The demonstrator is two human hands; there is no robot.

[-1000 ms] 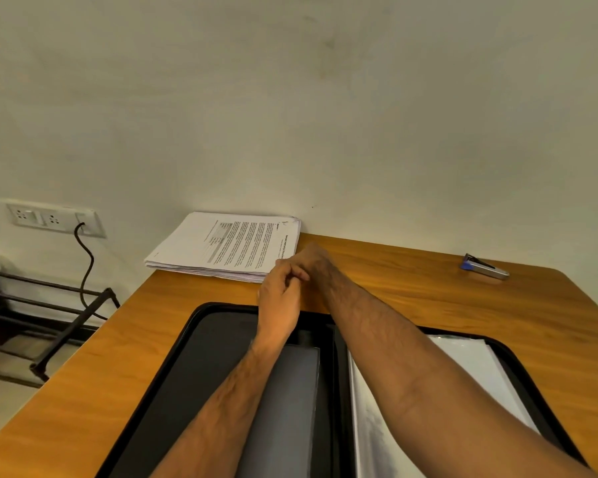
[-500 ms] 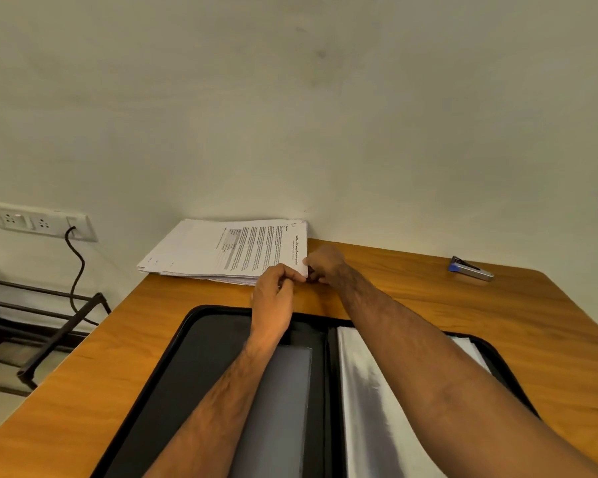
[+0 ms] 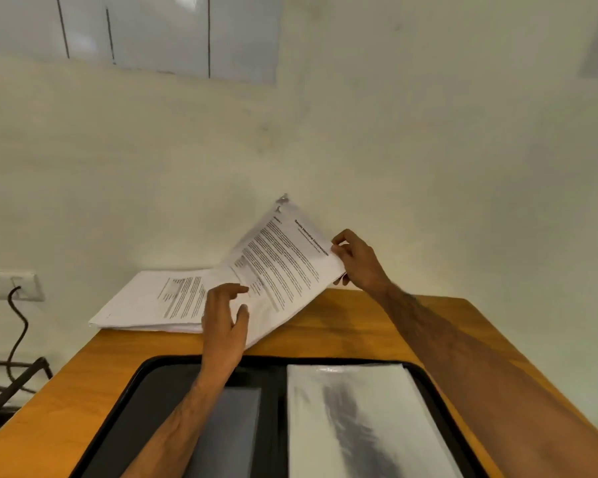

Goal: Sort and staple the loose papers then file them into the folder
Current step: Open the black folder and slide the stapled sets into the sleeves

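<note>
A stack of printed papers [image 3: 145, 305] lies at the table's far left corner against the wall. My right hand [image 3: 358, 260] pinches the right edge of a printed set of sheets [image 3: 283, 260] and holds it tilted up off the stack, its clipped corner pointing at the wall. My left hand [image 3: 225, 322] hovers with fingers spread at the lower edge of those lifted sheets, touching them lightly. An open black folder [image 3: 173, 384] lies in front of me, with clear plastic sleeves [image 3: 353, 419] on its right half. The stapler is out of view.
The wooden table [image 3: 342, 326] stands against a pale wall. A wall socket with a black cable [image 3: 14, 305] sits at the left, and a dark metal rack [image 3: 11, 384] stands below it beside the table.
My right hand has lifted the top set of sheets off the stack and tilted it upward. My left hand has opened and moved beneath the sheets. The camera has tilted up, losing the stapler.
</note>
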